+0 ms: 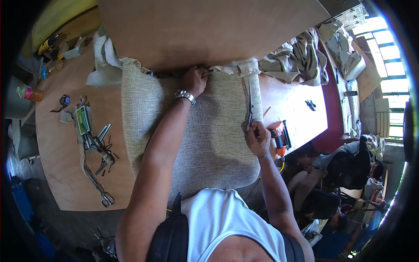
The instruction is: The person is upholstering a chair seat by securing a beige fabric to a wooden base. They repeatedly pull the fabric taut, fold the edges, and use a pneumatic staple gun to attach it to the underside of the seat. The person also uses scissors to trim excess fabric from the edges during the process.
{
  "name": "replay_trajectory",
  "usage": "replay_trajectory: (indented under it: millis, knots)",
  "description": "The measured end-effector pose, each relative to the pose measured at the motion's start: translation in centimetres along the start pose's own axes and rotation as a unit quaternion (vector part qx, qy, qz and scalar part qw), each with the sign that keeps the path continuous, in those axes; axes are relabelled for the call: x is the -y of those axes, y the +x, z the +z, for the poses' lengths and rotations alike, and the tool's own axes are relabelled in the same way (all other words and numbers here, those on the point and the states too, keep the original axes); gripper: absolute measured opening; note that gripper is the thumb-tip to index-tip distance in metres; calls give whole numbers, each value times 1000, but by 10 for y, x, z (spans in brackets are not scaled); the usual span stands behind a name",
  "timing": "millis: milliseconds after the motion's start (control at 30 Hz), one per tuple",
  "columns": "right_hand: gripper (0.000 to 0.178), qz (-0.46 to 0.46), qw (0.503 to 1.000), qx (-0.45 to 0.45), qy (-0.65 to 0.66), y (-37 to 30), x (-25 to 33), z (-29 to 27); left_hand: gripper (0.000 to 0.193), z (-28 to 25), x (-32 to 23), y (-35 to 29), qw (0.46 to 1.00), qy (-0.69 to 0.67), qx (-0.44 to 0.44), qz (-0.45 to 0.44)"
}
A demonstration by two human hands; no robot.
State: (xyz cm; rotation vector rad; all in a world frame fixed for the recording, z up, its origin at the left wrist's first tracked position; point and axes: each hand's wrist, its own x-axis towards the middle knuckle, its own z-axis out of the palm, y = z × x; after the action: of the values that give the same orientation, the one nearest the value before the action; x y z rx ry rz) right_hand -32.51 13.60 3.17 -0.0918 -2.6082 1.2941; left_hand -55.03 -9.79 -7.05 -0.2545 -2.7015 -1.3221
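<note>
A padded piece covered in grey-beige woven fabric [214, 131] lies in front of me, its ragged fabric edge running along the base of a large brown wooden panel [209, 30]. My left hand [196, 81], with a metal watch on the wrist, has its fingers bent on that far edge; the fingertips are partly hidden. Over the right side of the padding, my right hand [258, 137] grips a pair of scissors [250, 98], the long dark blades pointing away from me. An orange and black staple gun [279, 136] with a yellow hose lies just right of this hand.
On the table's left are a green and white box [83, 120], metal rods, loose screws and a long-handled tool [97, 185]. A drink bottle [30, 93] stands farther left. Crumpled fabric [299, 59] lies at the far right. Another person [340, 168] is low down at right.
</note>
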Motion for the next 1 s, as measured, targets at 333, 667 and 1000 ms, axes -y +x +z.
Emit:
replay_trajectory:
  millis: [333, 667, 1000]
  knots:
    - [12, 89, 994, 68, 5, 7, 4, 3, 32, 23, -10, 2, 981, 182, 22, -58]
    - [30, 306, 897, 214, 238, 66, 59, 46, 28, 21, 5, 0, 997, 72, -31, -23]
    - [31, 353, 871, 183, 289, 89, 69, 59, 19, 18, 2, -5, 997, 42, -62, 2]
